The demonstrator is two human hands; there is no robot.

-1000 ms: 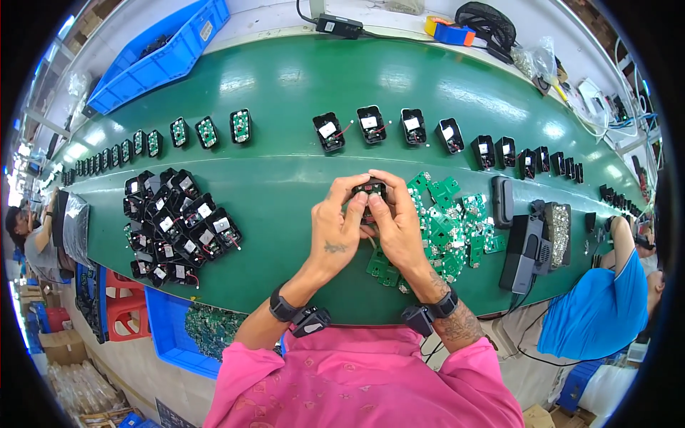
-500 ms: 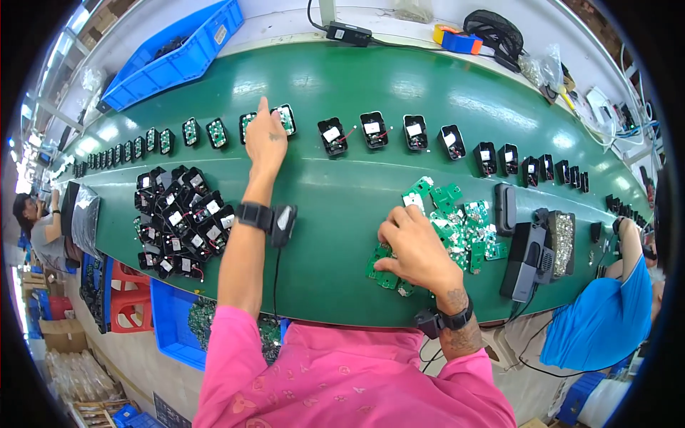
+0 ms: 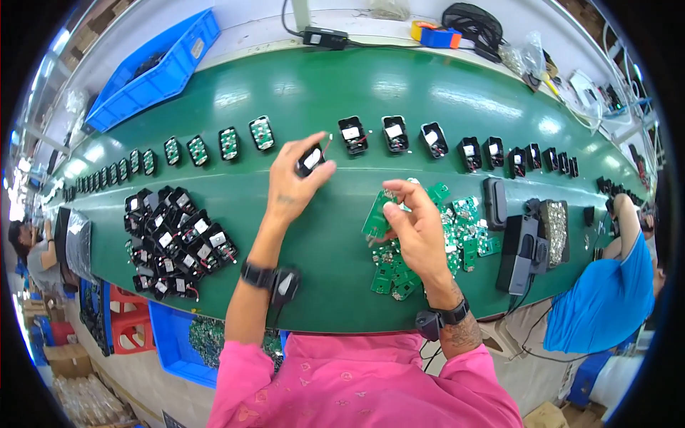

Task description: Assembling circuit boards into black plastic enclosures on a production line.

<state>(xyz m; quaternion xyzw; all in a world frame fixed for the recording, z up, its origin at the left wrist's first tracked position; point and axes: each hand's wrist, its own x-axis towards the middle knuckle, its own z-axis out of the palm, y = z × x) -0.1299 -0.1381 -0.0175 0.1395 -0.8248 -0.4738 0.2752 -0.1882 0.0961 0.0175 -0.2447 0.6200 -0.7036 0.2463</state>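
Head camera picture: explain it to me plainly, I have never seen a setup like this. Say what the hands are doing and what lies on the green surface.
The camera sits on a person's head and looks down, so the edges bend. The left hand holds a small black housing above the green belt. The right hand pinches a green circuit board over a heap of circuit boards. A pile of black housings lies to the left, and a row of housings crosses the belt farther away. A person in blue works at the right.

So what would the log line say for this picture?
left hand: holds black housing | right hand: holds green circuit board | surface: green belt
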